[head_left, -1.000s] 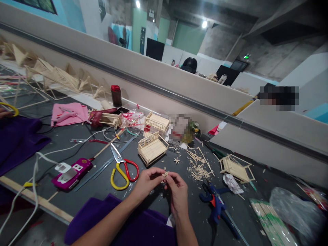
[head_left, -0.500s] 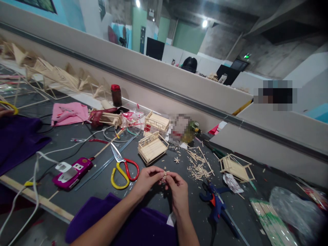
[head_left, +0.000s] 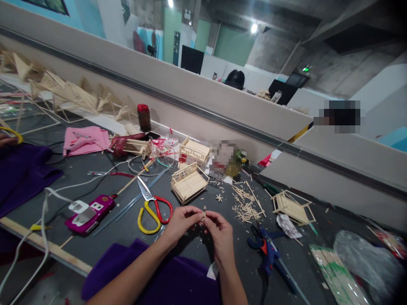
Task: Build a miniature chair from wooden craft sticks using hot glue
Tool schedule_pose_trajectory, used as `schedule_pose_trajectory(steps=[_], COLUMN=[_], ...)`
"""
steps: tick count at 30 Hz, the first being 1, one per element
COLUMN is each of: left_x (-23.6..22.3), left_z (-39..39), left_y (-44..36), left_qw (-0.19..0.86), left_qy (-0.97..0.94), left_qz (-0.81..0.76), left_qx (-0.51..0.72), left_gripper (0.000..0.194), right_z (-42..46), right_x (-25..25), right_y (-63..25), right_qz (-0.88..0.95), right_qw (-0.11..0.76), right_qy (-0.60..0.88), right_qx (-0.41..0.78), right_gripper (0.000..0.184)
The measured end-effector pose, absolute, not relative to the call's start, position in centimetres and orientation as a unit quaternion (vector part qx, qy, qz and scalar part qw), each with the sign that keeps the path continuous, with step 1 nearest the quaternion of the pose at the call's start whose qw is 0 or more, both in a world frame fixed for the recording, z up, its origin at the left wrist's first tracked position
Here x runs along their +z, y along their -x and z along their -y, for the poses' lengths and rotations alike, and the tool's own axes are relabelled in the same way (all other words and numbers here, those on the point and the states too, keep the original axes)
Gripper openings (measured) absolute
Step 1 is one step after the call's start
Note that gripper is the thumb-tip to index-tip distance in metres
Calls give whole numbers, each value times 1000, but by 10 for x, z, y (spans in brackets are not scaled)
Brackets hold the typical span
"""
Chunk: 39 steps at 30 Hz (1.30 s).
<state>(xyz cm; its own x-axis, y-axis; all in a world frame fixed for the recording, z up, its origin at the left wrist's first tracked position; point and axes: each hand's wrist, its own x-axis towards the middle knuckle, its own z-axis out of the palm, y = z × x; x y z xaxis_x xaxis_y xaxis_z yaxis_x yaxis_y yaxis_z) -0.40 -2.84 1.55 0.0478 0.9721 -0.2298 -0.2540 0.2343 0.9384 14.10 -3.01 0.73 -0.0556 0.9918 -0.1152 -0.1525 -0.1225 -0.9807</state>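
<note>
My left hand [head_left: 182, 223] and my right hand [head_left: 219, 232] meet above the near edge of the dark table, fingertips pinched together. Between them is a small cluster of wooden stick pieces [head_left: 203, 216], mostly covered by the fingers. A similar star of short sticks [head_left: 219, 198] lies flat just beyond. Behind my left hand stands a miniature stick bench [head_left: 190, 184]. Scissors with one yellow and one red handle [head_left: 154, 214] lie left of my left hand. Cut stick bits [head_left: 248, 207] are scattered to the right, near a blue glue gun [head_left: 270, 254].
A purple power strip [head_left: 90, 215] with white cables lies at left. A pink glue gun [head_left: 81, 143] rests on pink cloth. A red-capped jar [head_left: 144, 118] stands by the partition. Another stick model [head_left: 292, 208] and plastic packaging [head_left: 362, 258] lie at right. Another person's hand [head_left: 6, 139] shows far left.
The fingertips shift slightly around the small stick cluster, which has turned a little and is more covered now. Both hands otherwise keep their place.
</note>
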Motion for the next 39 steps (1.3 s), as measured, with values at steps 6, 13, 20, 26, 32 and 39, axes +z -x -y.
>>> schedule_pose_trajectory(steps=[6, 13, 20, 26, 32, 39], left_x=[19, 24, 32, 32, 29, 19], left_z=[30, 34, 39, 41, 45, 45], left_y=[7, 16, 31, 45, 61, 81], left_qw=[599, 578, 558, 525, 519, 531], left_qy=[-400, -408, -411, -438, -436, -423], left_qz=[-489, -474, -480, -477, -463, -416], left_qx=[492, 524, 538, 552, 571, 605], left_gripper=[34, 31, 30, 30, 26, 22], right_z=[31, 31, 31, 33, 35, 30], right_x=[14, 20, 33, 40, 38, 26], right_y=[-138, -128, -112, -98, -79, -57], right_qz=[452, 478, 486, 529, 567, 576], right_qw=[498, 495, 491, 486, 497, 500], right_qy=[476, 475, 463, 444, 428, 429], right_qx=[567, 549, 556, 536, 498, 484], right_gripper=[25, 26, 25, 21, 14, 18])
